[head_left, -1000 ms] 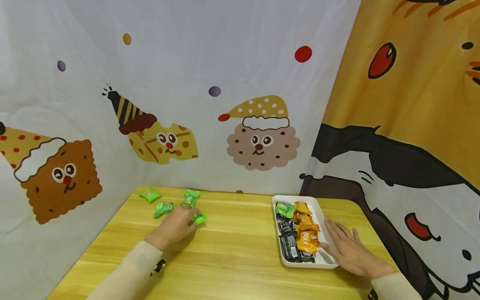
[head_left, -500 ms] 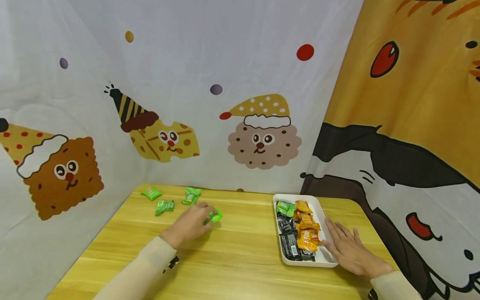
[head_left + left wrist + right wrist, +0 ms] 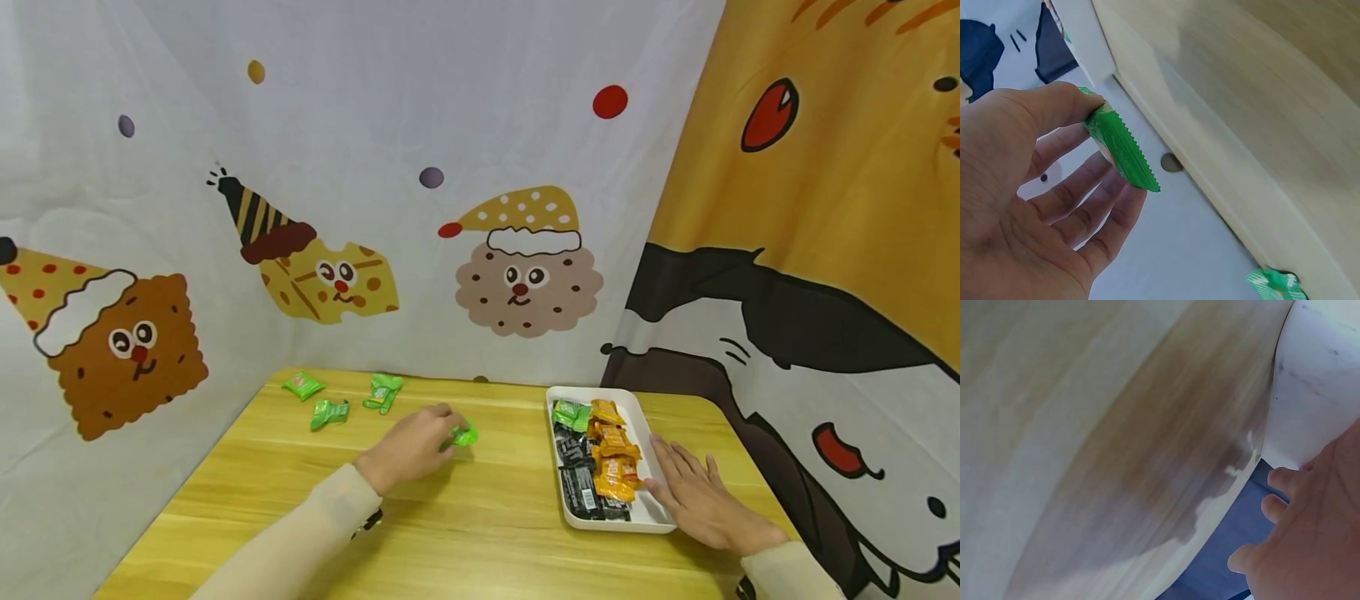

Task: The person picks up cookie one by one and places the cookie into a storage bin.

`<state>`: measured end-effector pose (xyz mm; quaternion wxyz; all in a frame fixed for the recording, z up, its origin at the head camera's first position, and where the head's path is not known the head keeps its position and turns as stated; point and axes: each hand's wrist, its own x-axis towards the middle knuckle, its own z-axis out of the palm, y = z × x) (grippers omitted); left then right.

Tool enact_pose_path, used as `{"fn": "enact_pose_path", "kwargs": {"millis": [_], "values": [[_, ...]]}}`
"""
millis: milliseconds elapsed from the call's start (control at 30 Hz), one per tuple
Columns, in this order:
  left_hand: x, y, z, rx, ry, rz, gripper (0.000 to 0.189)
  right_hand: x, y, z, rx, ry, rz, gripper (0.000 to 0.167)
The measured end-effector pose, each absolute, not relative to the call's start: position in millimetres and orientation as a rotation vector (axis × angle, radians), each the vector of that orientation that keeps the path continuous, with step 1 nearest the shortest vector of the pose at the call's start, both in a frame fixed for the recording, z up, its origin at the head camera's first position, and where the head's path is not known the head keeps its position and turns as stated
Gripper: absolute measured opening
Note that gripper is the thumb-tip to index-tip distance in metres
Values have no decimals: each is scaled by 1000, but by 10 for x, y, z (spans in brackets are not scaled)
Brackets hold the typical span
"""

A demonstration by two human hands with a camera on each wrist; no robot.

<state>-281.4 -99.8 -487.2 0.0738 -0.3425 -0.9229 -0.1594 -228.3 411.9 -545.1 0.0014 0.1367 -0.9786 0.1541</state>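
Observation:
My left hand (image 3: 417, 444) pinches a green-wrapped candy (image 3: 1119, 147) between thumb and fingers, above the middle-left of the table. In the left wrist view the wrapper's jagged edge points away from the palm. My right hand (image 3: 701, 498) has its fingers extended and touches the right side of a white tray (image 3: 652, 518). Inside the tray lie orange-wrapped candies (image 3: 617, 468), black packets (image 3: 579, 490) and a green candy (image 3: 570, 416) at the far left corner. The right wrist view shows part of that hand beside the tray's white wall (image 3: 1313, 381).
Three green candies lie at the table's far left: one near the corner (image 3: 303, 386), one closer to me (image 3: 329, 414) and one toward the back edge (image 3: 382, 392). The wooden table (image 3: 480, 558) meets a printed curtain (image 3: 510, 100) behind.
My left hand has moved right across the table, carrying the green candy away from the other loose ones. The right hand and tray stay in place.

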Motion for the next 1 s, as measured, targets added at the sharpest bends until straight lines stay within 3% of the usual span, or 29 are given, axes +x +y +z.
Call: {"fn": "enact_pose_path", "kwargs": {"millis": [1000], "values": [[-2747, 329, -4722, -1334, -2578, -181, 38, -2306, 4080, -5412, 393, -3110, 428, 94]]}}
